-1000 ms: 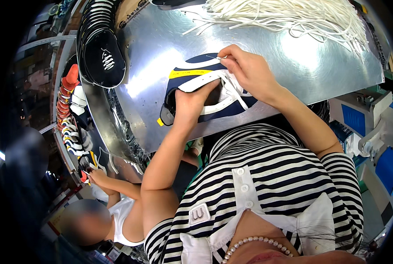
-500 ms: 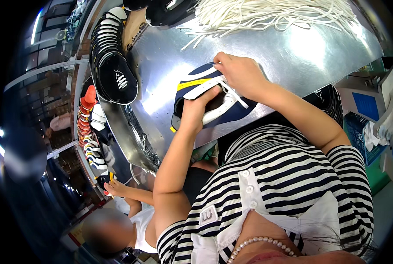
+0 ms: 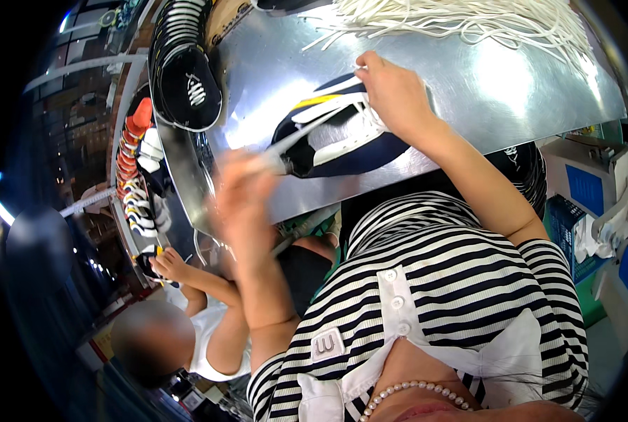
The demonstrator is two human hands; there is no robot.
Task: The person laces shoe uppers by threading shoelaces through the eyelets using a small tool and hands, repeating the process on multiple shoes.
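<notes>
A navy shoe (image 3: 359, 156) with white trim and a yellow stripe lies on the metal table (image 3: 271, 84), its opening to the left. From its eyelets a white shoelace (image 3: 312, 126) runs taut to my left hand (image 3: 243, 200), which is smeared by motion left of the shoe and appears closed on the lace. My right hand (image 3: 398, 95) rests over the shoe's right part, thumb and finger pinched together at the far edge. A tiny bit of white shows at those fingertips, too small to name.
Loose white laces (image 3: 461, 24) are heaped along the far side. A row of black shoes (image 3: 191, 88) stands at the table's left edge. Beyond it, a co-worker's hand (image 3: 169, 266) holds a shoe beside stacked orange and white shoes (image 3: 127, 165). A blue crate (image 3: 563, 228) is at right.
My left hand has come out of the shoe opening and moved left and toward me, drawing the lace out straight. My right hand still pinches at the shoe's far edge.
</notes>
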